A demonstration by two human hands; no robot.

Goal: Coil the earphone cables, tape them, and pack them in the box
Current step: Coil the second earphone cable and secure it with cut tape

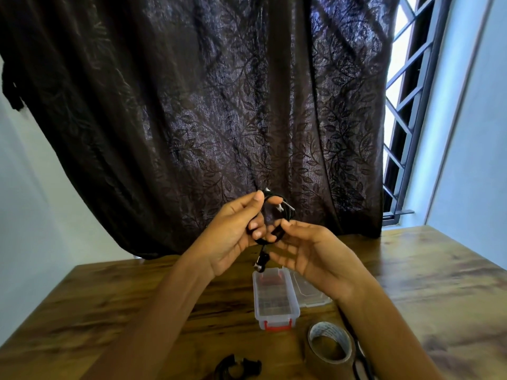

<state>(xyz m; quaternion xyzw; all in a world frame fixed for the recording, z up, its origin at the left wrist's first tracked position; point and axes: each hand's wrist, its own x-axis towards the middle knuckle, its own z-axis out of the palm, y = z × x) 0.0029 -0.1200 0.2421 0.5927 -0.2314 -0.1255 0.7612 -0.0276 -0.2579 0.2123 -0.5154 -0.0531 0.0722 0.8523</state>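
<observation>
Both hands hold a black earphone cable point(285, 215) wound into a small coil, raised above the table in front of the curtain. My left hand point(233, 234) grips the coil's left side between thumb and fingers. My right hand point(310, 253) pinches its lower right part. An earbud end point(260, 263) dangles below the coil. Under the hands a clear plastic box point(274, 297) with red latches stands open on the table, its lid point(310, 292) lying to its right. A roll of brown tape point(330, 348) lies near the front, beside my right forearm.
Another black coiled cable point(236, 370) lies at the table's front edge. Something dark point(359, 360) lies partly hidden under my right forearm. A dark leaf-patterned curtain point(219, 105) hangs behind the wooden table point(109, 311); a barred window point(406, 105) is at the right.
</observation>
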